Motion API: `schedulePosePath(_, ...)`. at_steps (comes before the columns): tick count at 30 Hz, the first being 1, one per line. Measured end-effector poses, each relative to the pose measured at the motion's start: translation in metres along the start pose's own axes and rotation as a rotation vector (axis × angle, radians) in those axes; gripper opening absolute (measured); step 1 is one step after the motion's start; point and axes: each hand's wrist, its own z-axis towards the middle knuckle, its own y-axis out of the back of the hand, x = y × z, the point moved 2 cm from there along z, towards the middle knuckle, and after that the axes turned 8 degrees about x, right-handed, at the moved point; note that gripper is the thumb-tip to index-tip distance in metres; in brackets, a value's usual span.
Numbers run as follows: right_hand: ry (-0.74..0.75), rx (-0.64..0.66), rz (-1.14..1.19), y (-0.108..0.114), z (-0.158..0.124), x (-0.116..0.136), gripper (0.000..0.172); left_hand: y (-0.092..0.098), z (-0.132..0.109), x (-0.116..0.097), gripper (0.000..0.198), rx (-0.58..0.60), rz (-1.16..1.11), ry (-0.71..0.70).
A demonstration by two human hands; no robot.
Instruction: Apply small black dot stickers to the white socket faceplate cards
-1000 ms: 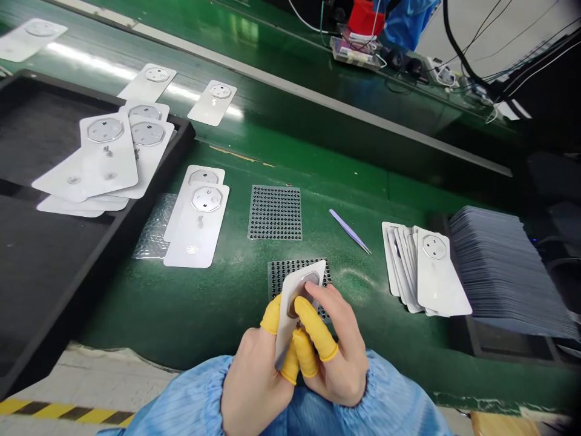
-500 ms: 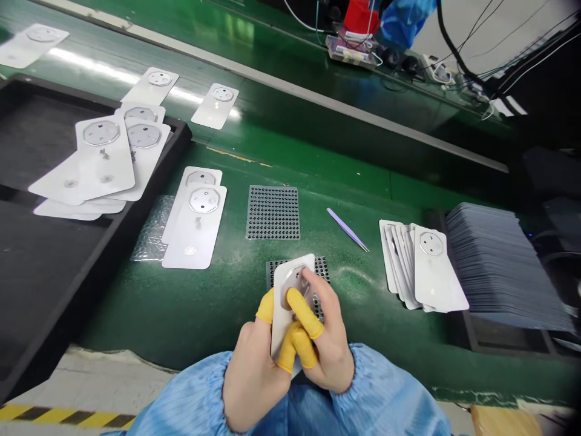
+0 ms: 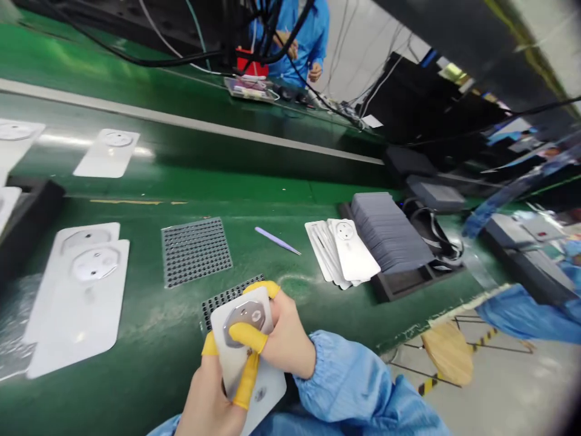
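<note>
My left hand point(image 3: 213, 387) grips a white panel point(image 3: 270, 381) with rounded corners, its yellow-cotted fingers at the left edge and across the face. My right hand point(image 3: 285, 336) closes on the panel's upper right part. Its thumb, in a yellow finger cot, lies on the silver octagonal plate, while another cotted finger reaches behind the top edge. Partly hidden behind the panel lies a sheet of small black dots point(image 3: 227, 297). A second dotted sheet point(image 3: 196, 251) lies farther back, with purple tweezers point(image 3: 276, 240) to its right.
Two overlapping white panels point(image 3: 86, 303) lie at left. At right, a fanned pile of panels point(image 3: 356, 257) rests beside a black tray point(image 3: 385, 293) holding stacked grey sheets point(image 3: 385, 233). Another panel point(image 3: 106, 154) lies on the far strip. A person in blue point(image 3: 304, 36) is beyond the bench.
The camera view has swung to the right. Both hands still hold the panel, now turned more face-up and tilted the other way, and my right fingertip has left the octagonal plate's top for the back edge.
</note>
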Motion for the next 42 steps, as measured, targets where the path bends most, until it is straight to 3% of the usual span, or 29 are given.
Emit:
schedulePosePath(4, -0.065, 0.181, 0.022, 0.007, -0.01, 0.004, 0.055, -0.013, 0.004, -0.015, 0.058, 0.063, -0.319, 0.11)
schedulePosePath(6, -0.091, 0.204, -0.029, 0.012, -0.013, 0.005, 0.05, -0.018, 0.006, -0.019, 0.062, 0.089, -0.343, 0.137)
schedulePosePath(9, -0.041, 0.047, -0.281, 0.037, -0.009, 0.01, 0.042, -0.015, 0.012, -0.016, 0.05, 0.229, -0.286, 0.143)
schedulePosePath(12, 0.01, -0.155, -0.48, 0.098, 0.001, 0.024, 0.047, 0.006, 0.018, -0.011, 0.034, 0.389, -0.203, 0.075)
schedulePosePath(13, 0.023, -0.236, -0.539, 0.125, 0.005, 0.03, 0.047, 0.016, 0.021, -0.01, 0.032, 0.377, -0.164, 0.048)
schedulePosePath(16, 0.074, -0.473, -0.718, 0.205, 0.016, 0.046, 0.054, 0.047, 0.025, -0.008, 0.034, 0.193, -0.042, 0.012)
schedulePosePath(18, 0.076, -0.562, -0.82, 0.245, 0.022, 0.049, 0.058, 0.061, 0.023, -0.004, 0.039, 0.085, 0.018, 0.01)
schedulePosePath(20, 0.072, -0.605, -0.906, 0.269, 0.025, 0.048, 0.059, 0.069, 0.017, 0.005, 0.041, 0.017, 0.038, 0.008)
schedulePosePath(22, 0.063, -0.632, -0.978, 0.277, 0.023, 0.049, 0.063, 0.072, 0.009, 0.016, 0.042, -0.035, 0.044, 0.015)
schedulePosePath(25, 0.127, -0.723, -1.176, 0.252, 0.014, 0.053, 0.068, 0.068, -0.003, 0.031, 0.041, -0.136, 0.092, 0.022)
schedulePosePath(27, 0.261, -0.698, -1.356, 0.207, 0.007, 0.047, 0.062, 0.062, -0.006, 0.038, 0.038, -0.199, 0.152, 0.026)
schedulePosePath(29, 0.377, -0.415, -1.377, 0.146, 0.0, 0.027, 0.049, 0.055, -0.005, 0.04, 0.035, -0.226, 0.214, 0.002)
schedulePosePath(31, 0.439, 0.081, -1.373, 0.083, -0.007, -0.003, 0.047, 0.05, -0.003, 0.039, 0.033, -0.233, 0.254, -0.043)
schedulePosePath(32, 0.509, 0.238, -1.353, 0.058, -0.012, -0.016, 0.04, 0.049, -0.002, 0.037, 0.032, -0.236, 0.271, -0.056)
schedulePosePath(33, 0.556, 0.294, -1.321, 0.041, -0.016, -0.027, 0.033, 0.048, -0.002, 0.035, 0.031, -0.239, 0.287, -0.057)
schedulePosePath(35, 0.623, 0.327, -1.233, 0.023, -0.021, -0.04, 0.03, 0.046, -0.002, 0.028, 0.031, -0.241, 0.319, -0.027)
schedulePosePath(38, 0.653, 0.268, -1.115, 0.027, -0.023, -0.042, 0.036, 0.04, 0.0, 0.017, 0.037, -0.226, 0.248, 0.031)
schedulePosePath(42, 0.632, 0.302, -1.071, 0.031, -0.027, -0.031, 0.038, 0.024, 0.01, 0.011, 0.033, -0.111, -0.276, 0.124)
